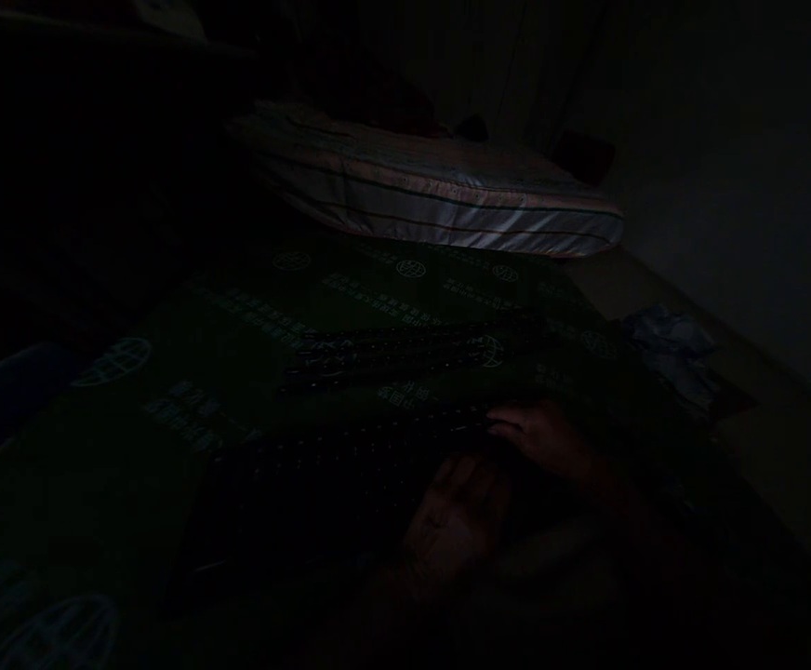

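The picture is very dark. A black flat piece (286,507) with rows of small light dots lies on a green printed sheet (189,372) in front of me. My left hand (458,507) rests low over the right part of this piece, fingers stretched forward and dim. Farther right, at the piece's far edge, my right hand (538,433) has its fingers and thumb closed together, pointing left. What they pinch is too dark to make out. Beyond both hands, several long dark strips (405,354) with small light dots lie side by side on the sheet.
A mattress with a striped cover (447,200) lies at the back. To the right, a crumpled pale plastic or cloth heap (671,340) sits on the floor by the wall (740,242). A dark blue object (15,395) is at the left edge.
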{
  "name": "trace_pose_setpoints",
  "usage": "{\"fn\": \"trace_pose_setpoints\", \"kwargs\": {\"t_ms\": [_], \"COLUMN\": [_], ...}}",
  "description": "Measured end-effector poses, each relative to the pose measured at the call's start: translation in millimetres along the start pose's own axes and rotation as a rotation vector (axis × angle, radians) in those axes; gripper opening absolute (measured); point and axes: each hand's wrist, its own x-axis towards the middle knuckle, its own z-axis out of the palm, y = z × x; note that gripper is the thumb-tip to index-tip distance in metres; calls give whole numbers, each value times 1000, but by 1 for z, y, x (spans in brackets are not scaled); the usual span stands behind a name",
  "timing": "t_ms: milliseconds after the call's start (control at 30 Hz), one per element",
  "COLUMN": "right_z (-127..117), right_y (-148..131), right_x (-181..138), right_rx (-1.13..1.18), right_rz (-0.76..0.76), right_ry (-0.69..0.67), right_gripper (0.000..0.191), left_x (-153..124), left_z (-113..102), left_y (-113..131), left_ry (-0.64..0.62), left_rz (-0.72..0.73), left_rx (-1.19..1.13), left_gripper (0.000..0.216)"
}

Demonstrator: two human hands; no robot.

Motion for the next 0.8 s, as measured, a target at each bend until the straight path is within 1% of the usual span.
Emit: {"fn": "trace_pose_setpoints", "kwargs": {"t_ms": [167,333,433,567,667,800], "right_z": [2,4,3,1,-1,3], "right_y": [3,8,9,6,4,3], "right_x": [1,4,5,5,4,-1], "right_rx": [72,207,233,212,167,2], "right_rz": [40,81,89,81,88,45], "right_ry": [-16,-64,-62,-60,-57,-31], "right_gripper": [19,18,17,16,16,18], "left_x": [0,0,0,0,0,-1], "left_z": [2,2,1,0,1,2], "left_y": [0,-1,-1,-1,-1,-2], "left_ry": [10,4,-3,-20,14,38], "left_rz": [8,0,7,-7,-33,-25], "left_rx": [7,-5,-11,-9,-8,-1], "left_gripper": [22,21,20,21,21,22]}}
